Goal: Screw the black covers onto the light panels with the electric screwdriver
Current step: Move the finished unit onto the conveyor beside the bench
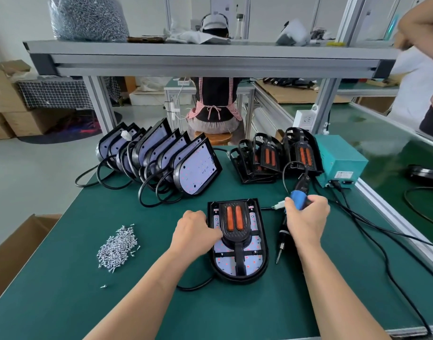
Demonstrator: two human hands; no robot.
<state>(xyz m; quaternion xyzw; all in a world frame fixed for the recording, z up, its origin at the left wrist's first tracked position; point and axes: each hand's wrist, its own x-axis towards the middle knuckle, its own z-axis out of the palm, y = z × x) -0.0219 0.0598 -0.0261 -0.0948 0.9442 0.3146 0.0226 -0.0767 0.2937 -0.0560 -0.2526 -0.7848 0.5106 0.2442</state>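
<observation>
Electric screwdriver (pixel 298 198) is gripped by right hand (pixel 307 218); black cover (pixel 235 239) is pressed by left hand (pixel 195 231), finger closure not discernible. Cover is judged light, rigid plastic: best steadied at rim

A single view comes from the person's head, through a wide-angle lens that bends straight edges near the borders. It looks forward and steeply down onto the green worktop (pixel 63 303). It is close enough that both forearms enter from the bottom edge, and the left hand (pixel 194 231) and right hand (pixel 308 217) sit just below the centre. The worktop fills the lower half, with its far edge about mid-frame. Beyond that edge the view runs under and over a grey shelf (pixel 210 55) spanning the upper part, into the room behind. The floor (pixel 26 173) shows at the left and a second green worktop (pixel 382 133) at the right.
</observation>
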